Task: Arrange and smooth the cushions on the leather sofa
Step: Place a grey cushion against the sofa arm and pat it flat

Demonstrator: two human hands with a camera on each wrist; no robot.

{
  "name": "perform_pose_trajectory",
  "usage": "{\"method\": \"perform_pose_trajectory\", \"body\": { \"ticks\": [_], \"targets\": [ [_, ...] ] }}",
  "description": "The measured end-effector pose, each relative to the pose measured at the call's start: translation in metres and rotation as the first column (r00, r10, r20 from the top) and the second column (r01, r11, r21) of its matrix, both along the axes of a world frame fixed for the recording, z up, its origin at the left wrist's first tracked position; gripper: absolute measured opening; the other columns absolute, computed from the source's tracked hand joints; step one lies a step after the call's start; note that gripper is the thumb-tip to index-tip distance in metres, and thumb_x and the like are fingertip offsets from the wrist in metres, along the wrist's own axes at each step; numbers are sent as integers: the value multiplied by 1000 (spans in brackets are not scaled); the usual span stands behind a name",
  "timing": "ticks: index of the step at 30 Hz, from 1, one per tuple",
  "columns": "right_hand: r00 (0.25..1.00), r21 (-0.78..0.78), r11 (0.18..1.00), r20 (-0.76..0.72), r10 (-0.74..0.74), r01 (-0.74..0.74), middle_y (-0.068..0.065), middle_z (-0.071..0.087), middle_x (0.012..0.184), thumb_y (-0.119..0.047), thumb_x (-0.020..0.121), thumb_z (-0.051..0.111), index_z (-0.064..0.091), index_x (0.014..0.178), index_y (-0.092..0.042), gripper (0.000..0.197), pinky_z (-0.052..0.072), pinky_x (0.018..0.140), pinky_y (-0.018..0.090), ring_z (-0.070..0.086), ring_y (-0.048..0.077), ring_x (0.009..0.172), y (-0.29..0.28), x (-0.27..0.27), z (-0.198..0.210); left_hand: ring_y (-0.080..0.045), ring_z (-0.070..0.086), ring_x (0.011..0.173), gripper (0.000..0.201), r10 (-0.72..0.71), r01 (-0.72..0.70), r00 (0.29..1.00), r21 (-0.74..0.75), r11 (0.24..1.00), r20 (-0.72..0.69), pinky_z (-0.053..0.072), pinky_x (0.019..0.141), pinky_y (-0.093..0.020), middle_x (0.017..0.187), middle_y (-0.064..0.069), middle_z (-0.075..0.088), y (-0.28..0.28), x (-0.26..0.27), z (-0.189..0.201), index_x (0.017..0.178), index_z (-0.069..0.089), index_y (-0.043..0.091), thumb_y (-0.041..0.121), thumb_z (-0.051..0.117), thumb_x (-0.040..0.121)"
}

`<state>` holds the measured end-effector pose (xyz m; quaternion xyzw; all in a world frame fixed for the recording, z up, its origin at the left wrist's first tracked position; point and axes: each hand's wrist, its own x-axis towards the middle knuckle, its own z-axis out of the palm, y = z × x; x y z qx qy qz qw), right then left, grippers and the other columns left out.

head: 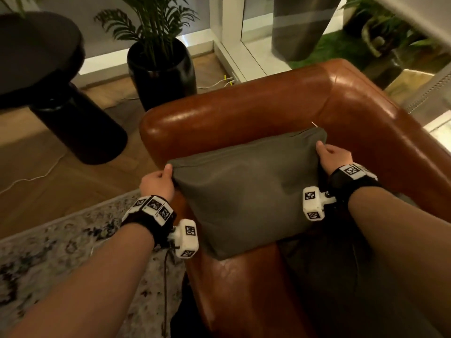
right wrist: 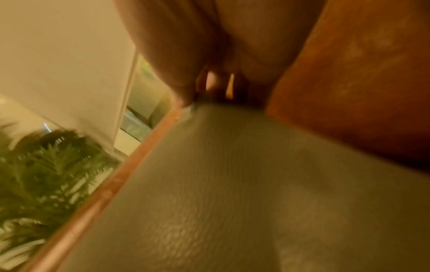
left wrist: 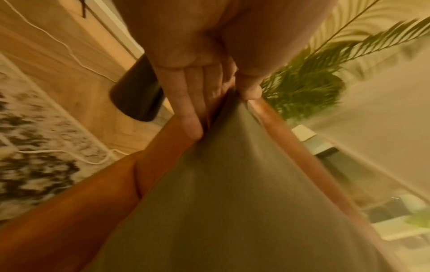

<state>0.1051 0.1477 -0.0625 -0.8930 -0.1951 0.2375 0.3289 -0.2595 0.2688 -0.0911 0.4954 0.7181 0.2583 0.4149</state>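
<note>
Head view, left hand: the left hand (head: 157,182) pinches the upper left corner of the grey cushion (head: 246,196), thumb on top and fingers curled under the fabric.
Left wrist view: the thumb presses the corner from one side while the fingers (left wrist: 189,117) lie long against the other, so the corner is nipped between them.
Cushion's place: it stands tilted on the seat of the brown leather sofa (head: 244,111), its top edge leaning toward the backrest and its lower left corner hanging over the front of the seat.
Head view, right hand: the right hand (head: 333,154) grips the upper right corner, fingers closed round the fabric just beside the sofa's arm.
Step in hand: judged from the two-corner hold, the cushion is being positioned rather than smoothed.
Next move calls for: likely drawing both corners evenly so the fabric pulls taut, seating the cushion square against the backrest, then freeing the hands to stroke the face flat.
Hidden or unclear: the right wrist view is blurred and shows little beyond the palm and grey fabric, so the finger layout there cannot be read. The dark mass on the seat to the right of the cushion may be another cushion or a throw; it is too dim to tell. The cushion's back face and the seat under it are out of sight.
</note>
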Motion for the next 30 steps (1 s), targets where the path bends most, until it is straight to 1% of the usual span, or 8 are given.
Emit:
{"method": "perform_pose_trajectory", "body": {
  "ticks": [10,15,17,20,23,26,27,30],
  "targets": [
    [996,22,998,69,55,-57,8,70,115,-56,92,53,71,111,-16,47,49,96,42,63,28,104,23,8,-4,-23,71,82,47,120,-118,986,-24,993,111,58,80,-48,83,0,74,5,-13,-12,76,73,25,70,57,75],
    [959,-2,987,235,157,-161,9,46,148,-44,97,53,36,148,-13,63,34,107,34,44,30,134,11,-20,17,-29,67,82,37,150,-151,988,41,988,29,56,81,-45,83,-7,71,-21,-10,0,77,69,22,53,55,92],
    [873,64,940,398,283,-334,8,35,155,-35,97,55,30,151,-13,63,22,114,32,31,26,143,0,-38,17,-30,64,96,39,144,-138,988,101,985,-53,51,83,-39,100,-9,69,-28,-9,3,99,70,14,50,53,94],
    [586,-71,769,603,541,-636,4,29,158,-36,100,45,33,151,-20,55,13,120,41,17,26,148,-2,-57,3,-29,38,138,39,29,86,964,412,907,-264,33,110,-42,146,-10,43,-46,14,24,129,50,16,37,50,97],
    [245,-311,533,635,733,-787,2,34,157,-39,100,36,38,149,-24,51,16,119,50,22,25,148,14,-79,-21,-27,20,149,50,-400,684,711,437,584,-578,14,121,-49,159,-1,28,-62,76,20,145,38,24,39,39,97],
    [4,-549,363,548,836,-753,2,32,158,-48,100,28,37,150,-24,56,17,118,53,25,25,147,37,-74,-39,-29,16,150,60,-544,885,389,138,445,-743,9,121,-50,163,0,20,-36,102,-16,155,17,32,52,24,99],
    [8,-583,371,530,848,-723,1,30,159,-54,99,23,32,152,-26,60,15,118,53,24,25,148,45,-58,-41,-31,19,149,61,-516,896,344,111,430,-784,9,121,-51,162,-1,23,-22,97,-28,155,17,33,54,24,98],
    [297,-535,611,560,774,-584,-5,19,163,-67,93,7,18,155,-34,70,3,120,53,13,18,150,63,6,-41,-37,29,144,67,-405,828,379,110,550,-832,13,119,-53,157,-5,34,18,67,-33,154,22,33,63,20,94]
  ]
}}
